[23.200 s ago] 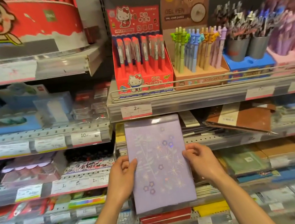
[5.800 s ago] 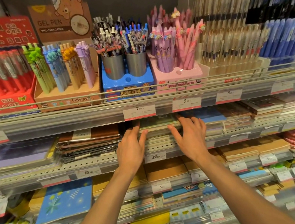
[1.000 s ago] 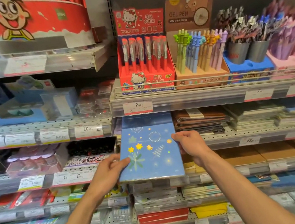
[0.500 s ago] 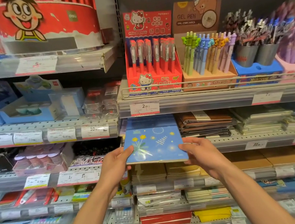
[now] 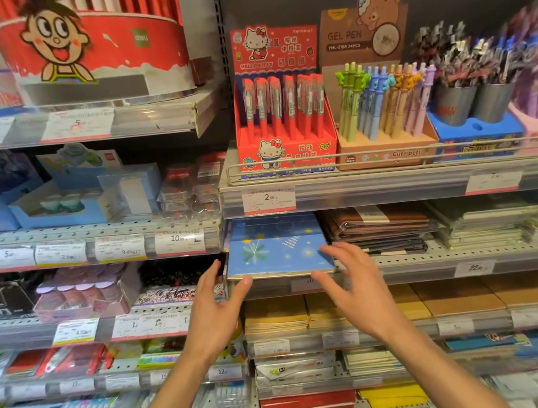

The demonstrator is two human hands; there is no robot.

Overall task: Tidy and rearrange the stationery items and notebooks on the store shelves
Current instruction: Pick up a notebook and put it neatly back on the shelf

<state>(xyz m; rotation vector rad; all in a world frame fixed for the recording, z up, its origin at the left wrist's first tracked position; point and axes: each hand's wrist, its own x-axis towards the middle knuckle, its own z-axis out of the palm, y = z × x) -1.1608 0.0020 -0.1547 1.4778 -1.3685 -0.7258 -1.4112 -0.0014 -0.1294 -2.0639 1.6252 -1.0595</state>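
Note:
A blue notebook with flower and firework prints lies flat on top of a stack on the second shelf, its front edge level with the shelf lip. My left hand is just below its left front corner, fingers straight, thumb tip near the notebook's edge. My right hand is at its right front corner, fingers spread and straight, fingertips at the edge. Neither hand grips it. A pile of brown wrapped notebooks lies right beside the blue one.
Above are a red pen display box, a gel pen box and metal pen cups behind a wire rail. Yellow and brown notebooks fill the shelf below. Boxed items sit on the left shelves.
Both hands held the blue notebook in the air and carried it up and inward. It now lies on the shelf stack and both hands have let go, fingers opened.

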